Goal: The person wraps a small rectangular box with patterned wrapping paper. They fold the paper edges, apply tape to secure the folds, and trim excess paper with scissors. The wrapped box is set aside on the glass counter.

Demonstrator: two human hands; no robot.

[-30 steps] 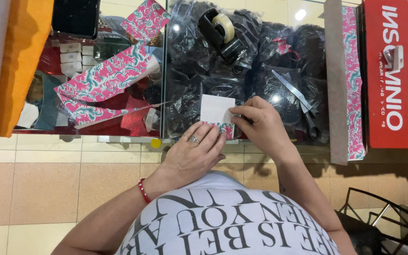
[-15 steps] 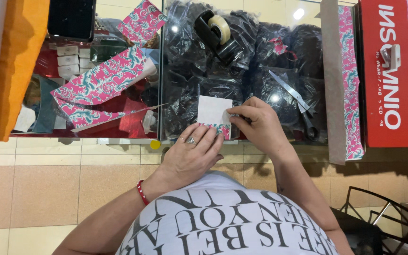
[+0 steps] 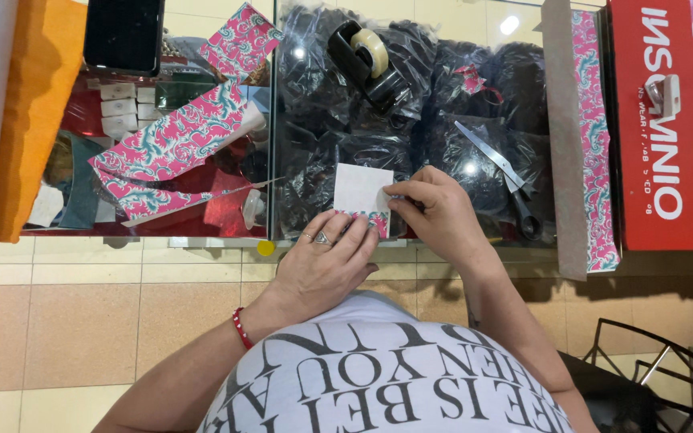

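- While the left hand (image 3: 326, 261) presses flat on the small box (image 3: 362, 192) on the glass counter (image 3: 298, 160), wrapping is underway.
- Right hand (image 3: 435, 212) pinches the patterned paper's (image 3: 372, 218) edge; taping seems next, with the tape dispenser (image 3: 370, 60) near.

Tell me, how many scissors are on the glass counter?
1. The scissors lie on the glass counter just right of the right hand, blades pointing away. Others may hide under the wrapping paper roll.

Bare glass lies between the tape dispenser (image 3: 368, 58) behind and the scissors (image 3: 500, 171) at right.
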